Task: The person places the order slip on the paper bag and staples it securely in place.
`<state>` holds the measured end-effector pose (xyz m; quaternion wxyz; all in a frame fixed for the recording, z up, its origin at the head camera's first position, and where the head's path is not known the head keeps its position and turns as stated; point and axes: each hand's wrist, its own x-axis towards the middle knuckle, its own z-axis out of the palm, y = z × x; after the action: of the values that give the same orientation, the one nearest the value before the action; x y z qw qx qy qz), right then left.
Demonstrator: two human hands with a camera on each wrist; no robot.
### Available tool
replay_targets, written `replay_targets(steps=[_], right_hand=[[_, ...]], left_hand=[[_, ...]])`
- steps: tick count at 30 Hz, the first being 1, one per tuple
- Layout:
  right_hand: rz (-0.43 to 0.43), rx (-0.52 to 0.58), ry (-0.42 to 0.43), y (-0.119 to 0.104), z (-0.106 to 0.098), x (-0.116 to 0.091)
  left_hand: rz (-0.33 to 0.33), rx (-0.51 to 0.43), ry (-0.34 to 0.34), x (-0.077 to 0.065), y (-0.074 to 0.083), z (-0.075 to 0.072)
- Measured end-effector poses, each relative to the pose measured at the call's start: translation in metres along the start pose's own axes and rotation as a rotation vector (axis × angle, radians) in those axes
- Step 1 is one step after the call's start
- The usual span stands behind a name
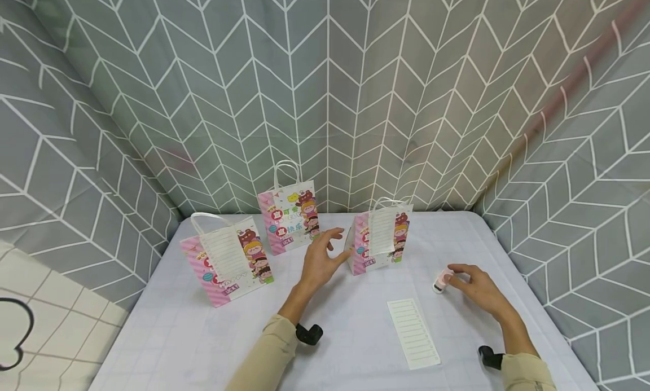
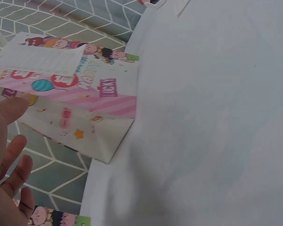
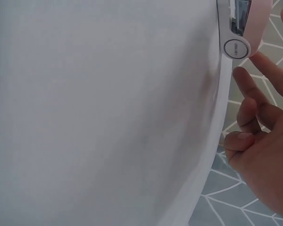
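Note:
A small pink and white stapler [image 1: 443, 280] stands on the table at the right. My right hand [image 1: 476, 289] is at it, thumb and index finger spread around it. In the right wrist view, the index fingertip meets the stapler [image 3: 237, 48], the thumb shows a gap, and the other fingers bend loosely. My left hand [image 1: 321, 261] has its fingers spread beside the left side of a printed paper gift bag [image 1: 359, 250], holding nothing. A lined paper slip [image 1: 382, 231] hangs on that bag's front. The left wrist view shows the thumb by the bag's side panel [image 2: 80, 125].
Two more gift bags stand at the left: the front one [image 1: 256, 261] bears a lined slip [image 1: 223, 253], the back one [image 1: 289, 216] none. A loose lined paper strip [image 1: 413, 334] lies between the forearms. A patterned grey curtain [image 1: 325, 97] borders the table [image 1: 178, 346].

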<state>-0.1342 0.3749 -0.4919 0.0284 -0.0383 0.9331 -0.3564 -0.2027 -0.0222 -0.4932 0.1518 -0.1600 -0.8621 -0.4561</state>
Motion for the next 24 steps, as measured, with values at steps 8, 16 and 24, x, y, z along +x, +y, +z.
replay_targets(steps=[8,16,24], right_hand=[[-0.043,-0.019,0.037,-0.018,0.000,0.001],[-0.077,-0.073,0.010,-0.042,0.012,0.001],[-0.131,-0.145,-0.045,-0.057,0.037,-0.002]], left_hand=[[0.042,0.019,0.067,0.001,0.010,-0.035],[0.051,0.000,0.236,0.008,0.021,-0.072],[0.031,-0.025,0.389,0.017,0.015,-0.085]])
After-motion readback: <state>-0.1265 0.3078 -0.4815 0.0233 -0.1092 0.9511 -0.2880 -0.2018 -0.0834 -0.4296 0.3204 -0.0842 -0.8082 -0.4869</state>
